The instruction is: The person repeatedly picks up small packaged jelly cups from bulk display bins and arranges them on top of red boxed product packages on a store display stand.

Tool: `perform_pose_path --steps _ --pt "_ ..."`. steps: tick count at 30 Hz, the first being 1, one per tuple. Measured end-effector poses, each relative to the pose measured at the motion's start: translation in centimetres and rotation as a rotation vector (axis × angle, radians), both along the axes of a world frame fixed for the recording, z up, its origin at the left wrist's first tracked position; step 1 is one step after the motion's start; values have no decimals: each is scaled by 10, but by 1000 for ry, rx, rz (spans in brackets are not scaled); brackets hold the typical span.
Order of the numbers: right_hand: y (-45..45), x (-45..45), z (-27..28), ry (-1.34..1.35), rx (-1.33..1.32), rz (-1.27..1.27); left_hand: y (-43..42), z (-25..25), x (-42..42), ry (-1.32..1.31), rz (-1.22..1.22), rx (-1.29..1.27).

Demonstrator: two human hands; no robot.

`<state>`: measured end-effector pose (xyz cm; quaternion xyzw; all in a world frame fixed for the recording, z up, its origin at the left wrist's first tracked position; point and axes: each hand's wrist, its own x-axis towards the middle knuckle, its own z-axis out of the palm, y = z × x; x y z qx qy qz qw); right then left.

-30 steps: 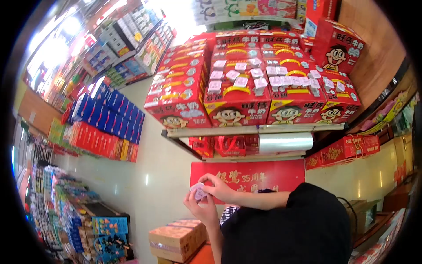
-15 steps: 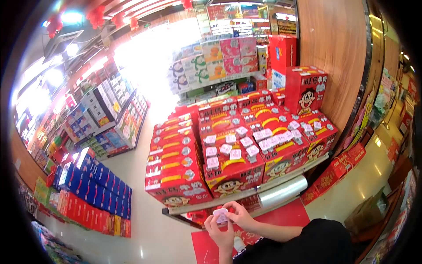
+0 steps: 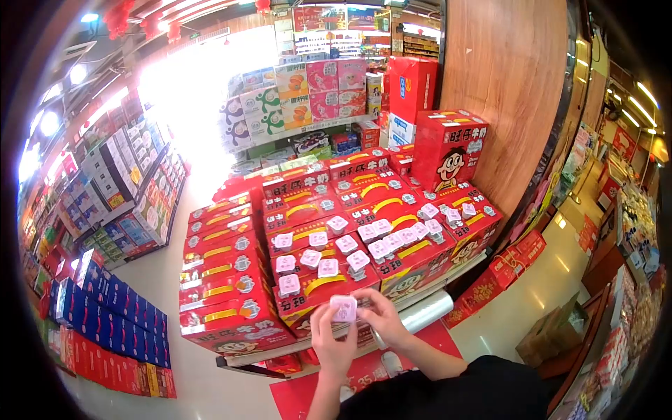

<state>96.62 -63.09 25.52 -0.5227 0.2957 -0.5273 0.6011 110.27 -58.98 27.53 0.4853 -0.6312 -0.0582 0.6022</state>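
Note:
Both hands meet in front of the red milk boxes [image 3: 287,325] and hold one small pink-and-white square pack [image 3: 344,309]. My left hand [image 3: 332,343] pinches its left and lower side, with the fingers upright. From the right, my right hand [image 3: 381,319] grips the other edge between thumb and fingers. Behind the hands, several similar small packs [image 3: 328,267] lie spread over the tops of the boxes, some in loose rows beside the yellow handles. One red box [image 3: 450,150] stands upright on the stack at the back right.
A shelf edge [image 3: 245,359] runs under the stack, with a clear plastic roll [image 3: 427,312] below it. Blue boxes [image 3: 112,308] are piled at the left. A wooden panel [image 3: 504,91] rises at the right, and a cardboard box [image 3: 553,334] sits on the floor.
The view has tilted up and swung right. Both hands, still holding the small pack, have come up from over the floor to the front edge of the red boxes.

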Motion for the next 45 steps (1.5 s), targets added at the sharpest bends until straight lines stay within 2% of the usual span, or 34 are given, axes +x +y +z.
perform_pose_path --steps 2,5,10,12,16,20,22,24,25,28,29,30,31,33,35,38,40,42,45 --pt "-16 -21 14 -43 1 14 -27 11 -18 26 -33 7" --pt "-54 -59 34 56 -82 -54 -73 33 -46 -78 -83 53" --pt "-137 -114 35 52 -220 -61 -156 45 -87 -208 -140 141" --pt "-162 -132 43 73 -127 -85 -187 52 -104 -192 -211 203" --pt "-219 -140 40 149 -111 -51 -246 53 -121 -242 -139 334" --pt "-272 -133 23 250 51 140 -298 22 -106 -393 -30 451" --pt "-283 -129 20 190 132 183 -314 8 -98 -437 2 517" --pt "-299 -121 5 96 207 198 -322 -2 -91 -437 5 566" --pt "-305 -122 2 130 221 232 -324 -7 -89 -430 -11 520" --pt "-316 -122 0 240 255 221 -325 -8 -93 -489 13 617" --pt "-323 -114 -16 173 200 176 -328 -15 -92 -538 55 658" --pt "-316 -119 -3 189 156 172 -332 -23 -91 -582 94 678" --pt "-342 -107 -48 108 130 242 -334 -22 -96 -614 119 675" --pt "-337 -112 -31 335 103 114 -341 -39 -93 -592 128 628" --pt "-333 -117 -26 141 116 213 -340 -24 -107 -548 171 690" --pt "-328 -125 -7 349 45 112 -342 -26 -106 -572 216 741" --pt "-326 -134 0 444 99 172 -330 -11 -115 -573 241 750" --pt "-313 -146 10 552 32 76 -320 -4 -116 -631 270 670" --pt "-278 -168 34 512 -8 17 -263 31 -135 -440 303 400"
